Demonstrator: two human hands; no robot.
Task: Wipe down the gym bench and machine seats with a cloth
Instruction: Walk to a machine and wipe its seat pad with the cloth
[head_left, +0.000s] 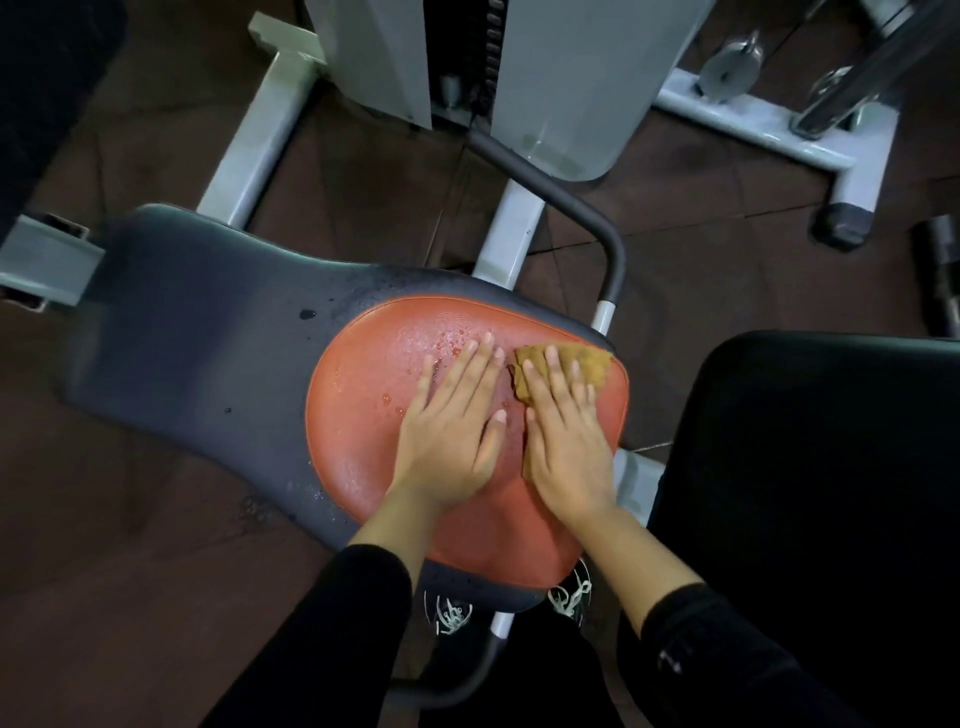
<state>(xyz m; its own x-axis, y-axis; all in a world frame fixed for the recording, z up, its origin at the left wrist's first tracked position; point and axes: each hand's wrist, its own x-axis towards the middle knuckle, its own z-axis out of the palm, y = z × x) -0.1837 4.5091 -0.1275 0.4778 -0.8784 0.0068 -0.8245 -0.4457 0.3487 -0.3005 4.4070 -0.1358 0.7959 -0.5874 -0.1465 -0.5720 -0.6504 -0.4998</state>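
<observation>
A machine seat fills the middle of the head view: a red pad (363, 415) set in a dark grey surround (197, 338). Water droplets lie on the red pad and on the grey part beside it. My left hand (452, 421) rests flat on the red pad with its fingers straight. Just to its right, my right hand (566, 431) presses a crumpled brown cloth (592, 366) onto the pad near its right edge, fingers spread. Most of the cloth is hidden under that hand.
A black padded part (805, 493) stands close on the right. A dark curved handle bar (587, 213) rises behind the seat. White frame beams (260, 140) and the weight stack housing (571, 78) are at the back. My shoes (452, 613) show under the seat's front edge.
</observation>
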